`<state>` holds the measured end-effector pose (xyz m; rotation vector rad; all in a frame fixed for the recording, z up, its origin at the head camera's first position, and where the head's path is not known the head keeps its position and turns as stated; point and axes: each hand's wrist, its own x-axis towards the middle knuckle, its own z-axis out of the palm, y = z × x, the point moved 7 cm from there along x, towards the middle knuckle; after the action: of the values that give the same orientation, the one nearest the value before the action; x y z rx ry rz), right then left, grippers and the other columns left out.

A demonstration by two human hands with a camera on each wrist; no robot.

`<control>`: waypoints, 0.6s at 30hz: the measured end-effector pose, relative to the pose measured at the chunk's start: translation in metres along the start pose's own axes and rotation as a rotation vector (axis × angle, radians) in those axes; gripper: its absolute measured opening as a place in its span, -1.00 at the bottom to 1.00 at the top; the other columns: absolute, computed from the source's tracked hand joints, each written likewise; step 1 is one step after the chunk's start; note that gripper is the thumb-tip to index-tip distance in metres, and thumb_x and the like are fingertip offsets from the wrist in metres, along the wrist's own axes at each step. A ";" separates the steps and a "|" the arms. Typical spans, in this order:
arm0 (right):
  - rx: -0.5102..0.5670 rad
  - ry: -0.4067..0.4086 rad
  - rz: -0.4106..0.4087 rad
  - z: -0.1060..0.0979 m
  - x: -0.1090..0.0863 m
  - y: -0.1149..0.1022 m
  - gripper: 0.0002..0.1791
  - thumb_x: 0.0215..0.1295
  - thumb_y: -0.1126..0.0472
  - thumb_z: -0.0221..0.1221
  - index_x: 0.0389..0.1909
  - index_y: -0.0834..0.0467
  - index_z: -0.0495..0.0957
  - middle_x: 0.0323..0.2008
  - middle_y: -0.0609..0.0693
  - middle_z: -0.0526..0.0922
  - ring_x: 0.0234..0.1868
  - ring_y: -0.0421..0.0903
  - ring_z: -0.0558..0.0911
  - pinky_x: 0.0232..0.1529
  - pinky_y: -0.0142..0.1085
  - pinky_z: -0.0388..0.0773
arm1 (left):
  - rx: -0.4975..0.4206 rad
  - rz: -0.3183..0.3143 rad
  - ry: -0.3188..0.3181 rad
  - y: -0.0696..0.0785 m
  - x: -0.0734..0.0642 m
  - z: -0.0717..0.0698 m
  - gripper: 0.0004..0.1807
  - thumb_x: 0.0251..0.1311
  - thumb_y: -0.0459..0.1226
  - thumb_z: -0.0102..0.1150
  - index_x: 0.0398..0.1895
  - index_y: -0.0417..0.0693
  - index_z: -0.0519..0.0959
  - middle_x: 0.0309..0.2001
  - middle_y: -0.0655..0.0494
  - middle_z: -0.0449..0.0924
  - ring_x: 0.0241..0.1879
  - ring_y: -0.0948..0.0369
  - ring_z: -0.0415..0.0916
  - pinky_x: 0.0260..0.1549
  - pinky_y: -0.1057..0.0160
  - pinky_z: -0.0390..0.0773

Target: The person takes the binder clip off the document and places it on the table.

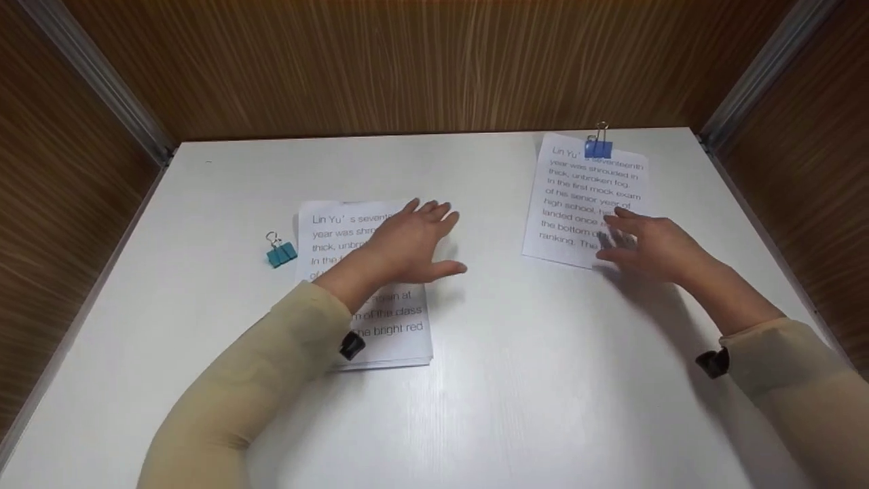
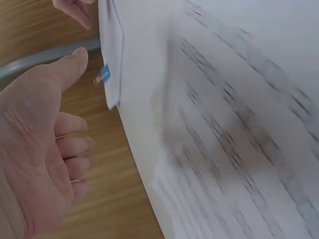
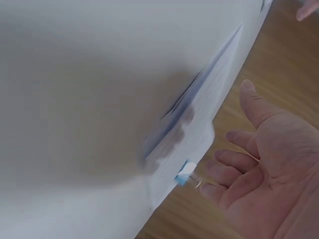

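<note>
My left hand (image 1: 411, 244) hovers over the right side of a stack of printed sheets (image 1: 387, 346), its fingers spread and nothing in its grasp. Printed lines on that stack (image 2: 239, 124) also fill much of the left wrist view. Left of the stack lies a teal binder clip (image 1: 281, 254). At the back right, a second stack of printed sheets (image 1: 570, 197) carries a blue binder clip (image 1: 598, 149) on its top edge. Over this stack's lower right corner is my right hand (image 1: 648, 248), fingers loosely bent and holding nothing; its shadow falls on the table beneath.
Both stacks lie on a white table (image 1: 489, 407). Brown wood-grain panels (image 1: 434, 68) enclose its back and sides, with metal strips (image 1: 95, 75) in the corners.
</note>
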<state>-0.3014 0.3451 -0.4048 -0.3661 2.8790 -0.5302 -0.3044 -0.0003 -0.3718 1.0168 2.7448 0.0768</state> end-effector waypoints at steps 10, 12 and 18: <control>-0.037 -0.015 0.041 0.003 -0.005 0.029 -0.10 0.45 -0.12 0.33 0.54 0.40 0.28 0.54 0.48 0.20 0.48 0.58 0.22 0.44 0.40 0.19 | 0.050 0.074 -0.041 0.059 0.078 0.014 -0.03 0.51 0.33 -0.08 0.74 -0.02 0.03 0.72 -0.03 -0.06 0.69 0.04 -0.15 0.65 0.06 -0.23; -0.032 -0.021 0.045 0.005 -0.004 0.030 -0.10 0.45 -0.11 0.33 0.54 0.41 0.29 0.54 0.49 0.19 0.49 0.58 0.22 0.45 0.40 0.18 | 0.061 0.073 -0.053 0.065 0.088 0.019 -0.04 0.51 0.33 -0.09 0.75 0.00 0.01 0.73 -0.01 -0.08 0.70 0.05 -0.16 0.65 0.06 -0.22; -0.012 -0.068 0.094 0.013 -0.002 0.038 -0.05 0.42 -0.16 0.36 0.57 0.35 0.28 0.58 0.44 0.15 0.54 0.52 0.17 0.49 0.37 0.15 | 0.070 0.051 -0.091 0.079 0.107 0.034 -0.06 0.52 0.33 -0.10 0.76 0.06 0.00 0.73 0.04 -0.12 0.70 0.07 -0.20 0.65 0.07 -0.23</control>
<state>-0.3047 0.3757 -0.4301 -0.2448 2.8185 -0.4758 -0.3255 0.1282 -0.4149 1.0808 2.6565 -0.0571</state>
